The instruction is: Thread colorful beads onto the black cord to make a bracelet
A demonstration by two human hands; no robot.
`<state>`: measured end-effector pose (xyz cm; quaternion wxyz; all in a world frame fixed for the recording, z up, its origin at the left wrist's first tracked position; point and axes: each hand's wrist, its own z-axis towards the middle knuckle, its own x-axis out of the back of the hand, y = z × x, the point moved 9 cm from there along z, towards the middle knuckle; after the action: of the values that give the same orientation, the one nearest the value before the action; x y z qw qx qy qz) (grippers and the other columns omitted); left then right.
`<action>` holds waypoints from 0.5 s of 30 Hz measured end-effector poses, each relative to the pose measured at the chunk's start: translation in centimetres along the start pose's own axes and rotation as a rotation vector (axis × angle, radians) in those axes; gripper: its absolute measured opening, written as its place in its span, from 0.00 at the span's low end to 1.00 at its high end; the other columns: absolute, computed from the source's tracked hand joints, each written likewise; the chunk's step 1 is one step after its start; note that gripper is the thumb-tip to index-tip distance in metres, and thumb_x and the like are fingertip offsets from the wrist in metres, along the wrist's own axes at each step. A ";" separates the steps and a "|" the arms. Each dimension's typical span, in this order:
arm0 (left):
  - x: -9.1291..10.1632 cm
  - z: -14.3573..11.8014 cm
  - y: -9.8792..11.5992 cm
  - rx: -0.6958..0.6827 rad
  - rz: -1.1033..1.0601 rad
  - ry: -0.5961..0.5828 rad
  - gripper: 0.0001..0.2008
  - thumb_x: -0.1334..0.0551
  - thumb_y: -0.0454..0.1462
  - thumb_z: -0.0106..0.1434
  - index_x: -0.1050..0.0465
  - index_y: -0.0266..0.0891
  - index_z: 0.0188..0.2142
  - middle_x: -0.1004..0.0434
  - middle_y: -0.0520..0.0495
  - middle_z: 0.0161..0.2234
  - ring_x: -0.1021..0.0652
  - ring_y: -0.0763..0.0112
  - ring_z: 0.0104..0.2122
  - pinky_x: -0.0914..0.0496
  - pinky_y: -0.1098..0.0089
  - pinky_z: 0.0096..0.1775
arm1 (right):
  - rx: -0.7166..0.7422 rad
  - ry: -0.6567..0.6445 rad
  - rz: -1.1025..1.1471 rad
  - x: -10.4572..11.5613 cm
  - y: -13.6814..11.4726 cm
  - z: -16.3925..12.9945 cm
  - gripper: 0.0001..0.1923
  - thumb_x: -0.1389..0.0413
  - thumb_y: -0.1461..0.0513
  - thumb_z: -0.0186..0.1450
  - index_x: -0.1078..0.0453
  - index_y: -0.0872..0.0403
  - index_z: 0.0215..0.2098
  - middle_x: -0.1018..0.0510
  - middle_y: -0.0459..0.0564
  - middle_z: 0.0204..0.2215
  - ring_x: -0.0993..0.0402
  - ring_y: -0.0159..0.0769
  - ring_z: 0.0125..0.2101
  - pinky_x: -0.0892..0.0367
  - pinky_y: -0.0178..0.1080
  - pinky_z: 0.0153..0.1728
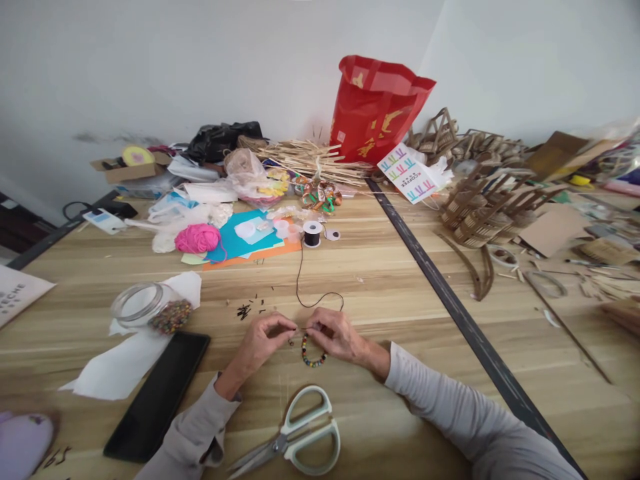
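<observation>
My right hand (334, 337) pinches the dark cord close to a beaded bracelet (314, 363), whose multicoloured beads hang in a loop below the fingers. Facing it, my left hand (267, 339) is closed at the fingertips on a thin end of the same cord, just left of the loop. A small dark bead (291, 343) shows under the left fingertips. From the right hand the black cord (299, 280) curves back to a spool (313, 233) standing upright. White-handled scissors (305, 433) lie on the table nearer to me.
Left of my hands are a tipped glass jar of beads (170, 315), white paper (120, 367) and a black tray (160, 397). Black cord scraps (243, 311) lie beyond my left hand. Pink yarn (197, 238), a red bag (375, 110) and small woven baskets (480, 213) stand farther back.
</observation>
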<state>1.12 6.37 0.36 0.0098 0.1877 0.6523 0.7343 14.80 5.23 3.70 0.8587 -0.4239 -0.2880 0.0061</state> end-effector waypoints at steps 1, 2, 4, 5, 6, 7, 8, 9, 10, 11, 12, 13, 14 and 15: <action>0.0 0.0 0.0 -0.002 -0.005 0.005 0.04 0.35 0.35 0.54 0.23 0.34 0.28 0.21 0.46 0.27 0.23 0.69 0.28 0.29 0.72 0.31 | 0.020 -0.005 -0.016 0.0 -0.2 0.0 0.08 0.49 0.62 0.66 0.32 0.57 0.31 0.30 0.47 0.24 0.35 0.29 0.23 0.40 0.30 0.23; 0.0 0.0 0.0 -0.001 -0.011 0.006 0.04 0.35 0.34 0.54 0.22 0.34 0.29 0.21 0.46 0.27 0.23 0.69 0.28 0.29 0.71 0.31 | 0.035 -0.010 -0.031 -0.1 -0.3 0.0 0.08 0.49 0.62 0.66 0.32 0.57 0.31 0.30 0.47 0.23 0.35 0.29 0.23 0.40 0.30 0.23; -0.1 0.0 0.0 0.005 -0.017 0.004 0.04 0.35 0.34 0.54 0.22 0.34 0.29 0.20 0.45 0.27 0.23 0.69 0.28 0.28 0.71 0.31 | 0.056 -0.022 -0.059 -0.1 -0.5 0.0 0.08 0.50 0.62 0.67 0.33 0.57 0.32 0.30 0.47 0.23 0.35 0.29 0.23 0.40 0.31 0.24; -0.1 0.0 0.0 0.007 -0.017 0.003 0.04 0.35 0.35 0.54 0.22 0.34 0.29 0.20 0.45 0.27 0.23 0.69 0.28 0.28 0.71 0.31 | 0.063 -0.029 -0.071 -0.2 -0.6 0.0 0.08 0.50 0.62 0.67 0.33 0.57 0.32 0.30 0.47 0.23 0.35 0.29 0.23 0.40 0.31 0.24; -0.2 -0.1 0.0 0.009 -0.017 0.002 0.04 0.34 0.35 0.54 0.22 0.34 0.29 0.20 0.45 0.27 0.23 0.69 0.28 0.28 0.71 0.31 | 0.069 -0.034 -0.083 -0.2 -0.6 -0.1 0.07 0.50 0.62 0.67 0.33 0.57 0.33 0.30 0.47 0.23 0.35 0.29 0.23 0.40 0.31 0.24; -0.2 -0.1 -0.1 0.011 -0.019 0.001 0.05 0.34 0.35 0.54 0.22 0.34 0.29 0.20 0.45 0.27 0.23 0.69 0.28 0.28 0.71 0.31 | 0.076 -0.038 -0.097 -0.3 -0.6 -0.1 0.07 0.50 0.62 0.67 0.33 0.57 0.33 0.30 0.47 0.23 0.35 0.29 0.23 0.40 0.31 0.24; -0.2 -0.1 -0.2 0.013 -0.022 0.001 0.05 0.34 0.36 0.54 0.22 0.34 0.29 0.20 0.45 0.27 0.23 0.69 0.28 0.28 0.71 0.31 | 0.085 -0.041 -0.111 -0.4 -0.7 -0.1 0.07 0.50 0.62 0.67 0.33 0.57 0.33 0.30 0.47 0.23 0.35 0.29 0.23 0.40 0.31 0.24; -0.2 -0.1 -0.2 0.015 -0.026 0.002 0.06 0.34 0.36 0.53 0.22 0.34 0.29 0.20 0.45 0.27 0.23 0.69 0.28 0.28 0.71 0.31 | 0.094 -0.046 -0.125 -0.5 -0.7 -0.2 0.07 0.50 0.63 0.67 0.33 0.57 0.33 0.30 0.47 0.23 0.34 0.29 0.23 0.40 0.31 0.24; -0.3 -0.1 -0.3 0.018 -0.031 0.001 0.06 0.34 0.36 0.53 0.23 0.34 0.29 0.20 0.45 0.27 0.23 0.69 0.28 0.28 0.71 0.31 | 0.103 -0.053 -0.140 -0.6 -0.7 -0.2 0.07 0.50 0.63 0.67 0.33 0.56 0.33 0.29 0.47 0.24 0.34 0.29 0.23 0.39 0.31 0.24; -0.3 -0.1 -0.4 0.020 -0.034 0.000 0.06 0.34 0.37 0.53 0.23 0.34 0.29 0.21 0.45 0.27 0.23 0.69 0.27 0.28 0.71 0.31 | 0.112 -0.059 -0.153 -0.7 -0.7 -0.2 0.07 0.50 0.63 0.67 0.34 0.56 0.33 0.29 0.47 0.24 0.34 0.30 0.23 0.39 0.31 0.25; -0.3 0.0 -0.4 0.021 -0.033 0.000 0.06 0.33 0.37 0.53 0.23 0.34 0.28 0.21 0.45 0.27 0.23 0.69 0.28 0.28 0.71 0.31 | 0.118 -0.065 -0.163 -0.8 -0.7 -0.3 0.06 0.50 0.63 0.67 0.34 0.56 0.33 0.29 0.47 0.24 0.33 0.30 0.24 0.39 0.31 0.25; -0.3 0.0 -0.4 0.021 -0.028 -0.001 0.06 0.33 0.36 0.53 0.22 0.34 0.28 0.21 0.45 0.27 0.23 0.68 0.28 0.27 0.70 0.32 | 0.122 -0.070 -0.169 -0.9 -0.7 -0.3 0.06 0.50 0.63 0.67 0.34 0.56 0.33 0.29 0.48 0.24 0.33 0.30 0.24 0.38 0.31 0.26; -0.3 0.0 -0.4 0.019 -0.022 -0.001 0.06 0.33 0.36 0.53 0.22 0.34 0.28 0.21 0.45 0.27 0.23 0.68 0.28 0.28 0.70 0.32 | 0.123 -0.076 -0.173 -0.9 -0.7 -0.3 0.06 0.50 0.63 0.67 0.34 0.56 0.33 0.28 0.48 0.24 0.33 0.30 0.25 0.38 0.31 0.26; -0.3 0.0 -0.3 0.016 -0.013 -0.002 0.05 0.33 0.36 0.52 0.22 0.34 0.28 0.21 0.45 0.27 0.23 0.68 0.28 0.28 0.70 0.32 | 0.124 -0.079 -0.176 -1.0 -0.7 -0.3 0.06 0.50 0.63 0.67 0.34 0.56 0.33 0.28 0.48 0.24 0.33 0.30 0.25 0.38 0.31 0.26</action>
<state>1.36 6.29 -0.03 0.0137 0.1843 0.6593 0.7288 13.98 4.32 3.60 0.8684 -0.3424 -0.3570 -0.0350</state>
